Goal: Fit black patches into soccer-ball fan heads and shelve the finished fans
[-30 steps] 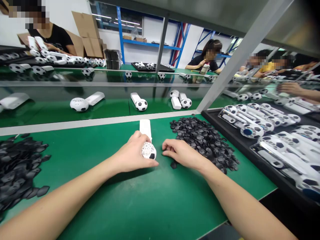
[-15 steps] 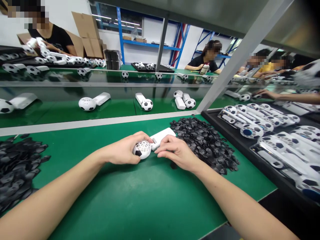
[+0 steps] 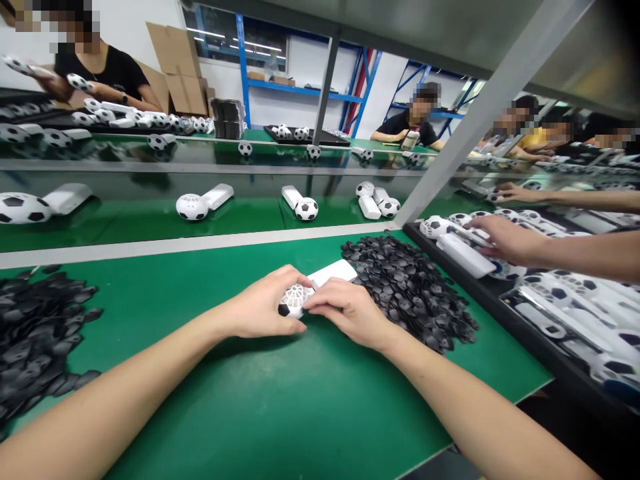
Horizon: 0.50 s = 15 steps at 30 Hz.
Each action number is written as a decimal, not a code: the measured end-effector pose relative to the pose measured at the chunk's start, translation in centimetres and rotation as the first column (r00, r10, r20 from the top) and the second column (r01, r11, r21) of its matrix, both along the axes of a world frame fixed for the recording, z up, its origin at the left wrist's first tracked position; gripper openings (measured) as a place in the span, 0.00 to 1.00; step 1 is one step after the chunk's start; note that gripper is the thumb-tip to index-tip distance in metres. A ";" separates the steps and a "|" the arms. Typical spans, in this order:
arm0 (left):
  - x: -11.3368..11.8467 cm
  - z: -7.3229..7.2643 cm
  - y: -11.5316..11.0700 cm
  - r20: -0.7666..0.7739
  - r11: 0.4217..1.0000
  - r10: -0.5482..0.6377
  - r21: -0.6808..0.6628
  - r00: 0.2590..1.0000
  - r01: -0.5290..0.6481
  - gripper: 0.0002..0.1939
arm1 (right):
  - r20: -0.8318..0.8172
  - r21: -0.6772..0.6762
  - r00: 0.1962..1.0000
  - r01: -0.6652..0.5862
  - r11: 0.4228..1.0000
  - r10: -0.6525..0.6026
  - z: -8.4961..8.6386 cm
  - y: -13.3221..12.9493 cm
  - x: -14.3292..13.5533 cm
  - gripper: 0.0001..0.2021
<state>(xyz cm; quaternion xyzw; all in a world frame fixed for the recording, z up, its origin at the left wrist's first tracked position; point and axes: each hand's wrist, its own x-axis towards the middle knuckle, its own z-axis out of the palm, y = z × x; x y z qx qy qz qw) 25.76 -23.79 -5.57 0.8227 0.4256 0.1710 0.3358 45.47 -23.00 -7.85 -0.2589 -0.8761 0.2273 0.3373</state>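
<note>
A white handheld fan with a football-patterned head lies on the green bench in front of me. My left hand is closed round the fan's head, thumb in front and fingers behind, with the vented grille showing between them. At the neck, between head and handle, my right hand touches the fan with its fingertips pinched together. Whatever those fingertips hold, if anything, is hidden. Just beyond my right hand spreads a pile of small flat black plastic pieces.
Another black pile lies at the left. Behind the bench, a green conveyor belt carries several football fans. At right, a co-worker's hand reaches over a black tray of fans. A slanted metal post rises beside it.
My right hand's fingertips have moved in against the fan's neck, and the fan has shifted slightly right. A co-worker's hand has come over the right tray with a fan. Belt fans have moved right.
</note>
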 end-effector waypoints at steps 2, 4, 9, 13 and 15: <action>0.3 -0.2 -0.1 0.004 0.999 0.042 0.034 0.999 -0.042 0.22 | -0.007 0.003 0.999 0.045 0.999 -0.045 0.0 -0.1 -0.3 0.04; 0.7 -0.5 -0.2 0.016 0.994 0.081 0.072 0.997 -0.082 0.18 | -0.019 0.000 0.998 0.054 0.999 -0.054 -0.1 0.0 -0.5 0.03; 1.3 -0.9 -0.5 0.052 0.979 0.161 0.115 0.986 -0.166 0.14 | -0.044 -0.086 0.998 0.032 0.996 -0.035 -0.2 0.5 -0.5 0.03; 1.6 -1.0 -0.6 0.049 0.972 0.199 0.118 0.979 -0.204 0.14 | -0.039 -0.147 0.999 0.030 0.989 -0.036 -0.1 0.8 -0.5 0.04; 1.7 -1.0 -0.5 0.045 0.972 0.201 0.113 0.979 -0.205 0.14 | -0.019 -0.189 0.998 0.049 0.981 -0.053 -0.1 0.8 -0.6 0.05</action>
